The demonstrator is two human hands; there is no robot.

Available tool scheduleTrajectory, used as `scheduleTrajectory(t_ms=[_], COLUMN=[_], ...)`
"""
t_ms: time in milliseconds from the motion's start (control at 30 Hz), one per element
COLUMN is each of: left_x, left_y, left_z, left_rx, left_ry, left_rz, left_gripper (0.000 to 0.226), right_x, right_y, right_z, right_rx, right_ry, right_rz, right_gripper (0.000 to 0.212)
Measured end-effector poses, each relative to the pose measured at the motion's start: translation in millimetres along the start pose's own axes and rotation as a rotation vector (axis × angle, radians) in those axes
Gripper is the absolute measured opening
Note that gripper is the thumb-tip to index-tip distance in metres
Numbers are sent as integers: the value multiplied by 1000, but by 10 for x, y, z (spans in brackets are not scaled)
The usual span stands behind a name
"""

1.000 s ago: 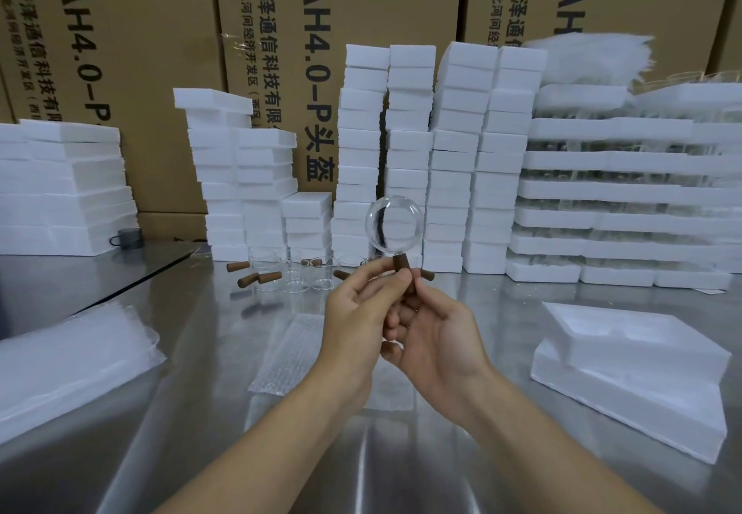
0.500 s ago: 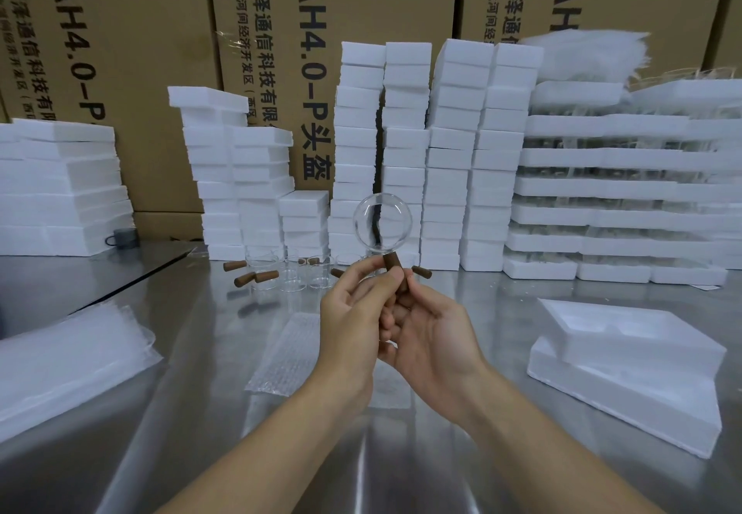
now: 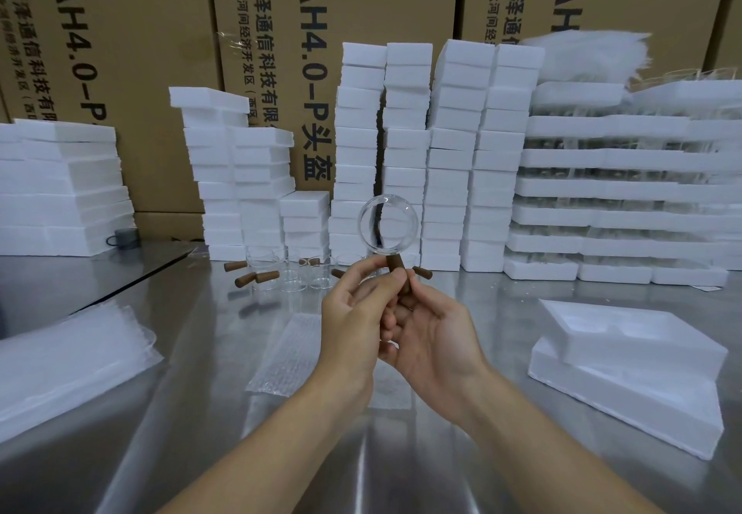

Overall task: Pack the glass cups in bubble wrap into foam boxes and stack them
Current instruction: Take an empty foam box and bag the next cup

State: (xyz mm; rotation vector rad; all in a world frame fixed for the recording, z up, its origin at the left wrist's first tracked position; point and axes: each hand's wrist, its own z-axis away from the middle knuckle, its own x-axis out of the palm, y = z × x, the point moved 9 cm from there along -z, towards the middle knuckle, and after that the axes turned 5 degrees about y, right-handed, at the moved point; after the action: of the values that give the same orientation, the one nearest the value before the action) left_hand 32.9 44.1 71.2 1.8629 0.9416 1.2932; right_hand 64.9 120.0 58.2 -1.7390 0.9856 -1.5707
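1. Nearest, both hands meet at centre. The left hand (image 3: 353, 312) pinches the brown handle (image 3: 398, 272) of a glass cup (image 3: 388, 230) between thumb and fingertips; the right hand (image 3: 437, 337) lies half open under it, fingers curled around the handle's lower end. The cup is held up clear of the table (image 3: 208, 413), its round mouth or base facing the camera; I cannot tell which.
2. Just beyond the hands, at 10 o'clock from them, a sheet of bubble wrap (image 3: 281, 357) lies flat on the table. The held cup is bare, so wrapping seems to be the step in hand.
3. At 3 o'clock, an open foam box (image 3: 630, 337) rests on another foam piece, empty as far as I can see.
4. At 9 o'clock, a heap of clear wrap (image 3: 68, 361), probably spare sheets.
5. Farther, at 11 o'clock, more cups (image 3: 293, 272) with brown handles stand unwrapped, so plenty is left.
6. Farthest, along the back, stacks (image 3: 417, 152) of closed foam boxes suggest much packing is done, though their contents are hidden.
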Motion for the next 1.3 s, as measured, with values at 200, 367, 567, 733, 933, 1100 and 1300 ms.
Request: scheduleTrajectory(t_ms=[200,367,567,733,933,1100,1300], left_x=[-7,3,-21,-44,-69,-78,14], left_y=[-3,-2,-34,-47,-79,-74,35], left_z=[9,15,0,1,3,15,-10], left_rx=[20,11,-9,-27,-58,-71,15], left_ry=[-2,8,25,38,58,69,-61], left_rz=[6,9,0,-1,16,29,33], left_gripper=[16,29,30,30,30,25,27], right_x=[-5,-7,12,34,74,87,-13], right_y=[12,20,28,35,37,33,-106], right_z=[6,9,19,35,47,49,-3], right_rx=[10,23,32,44,54,54,-39], right_ry=[9,15,16,10,8,0,57], right_rz=[-3,11,27,40,71,88,96], right_gripper=[30,32,30,33,39,42,36])
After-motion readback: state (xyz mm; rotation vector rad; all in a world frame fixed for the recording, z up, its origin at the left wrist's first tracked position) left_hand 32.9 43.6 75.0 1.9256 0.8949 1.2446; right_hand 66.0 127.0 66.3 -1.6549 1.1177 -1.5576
